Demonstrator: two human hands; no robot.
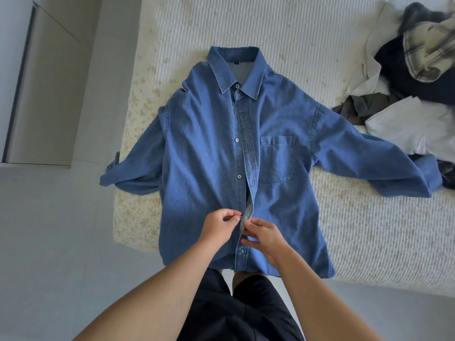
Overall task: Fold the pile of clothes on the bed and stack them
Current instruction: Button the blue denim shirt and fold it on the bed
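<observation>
At lower centre, my left hand [218,226] and right hand [264,233] each pinch the denim shirt [204,148] placket [246,217], which runs straight up-frame toward the collar.

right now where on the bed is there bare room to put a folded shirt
Bare bed lies beyond the denim shirt collar, left of the clothes pile. Another bare patch sits nearer, right of the shirt's hem, below its right-hand sleeve. The far right is crowded. Both the left hand and the right hand pinch the shirt's front.
</observation>
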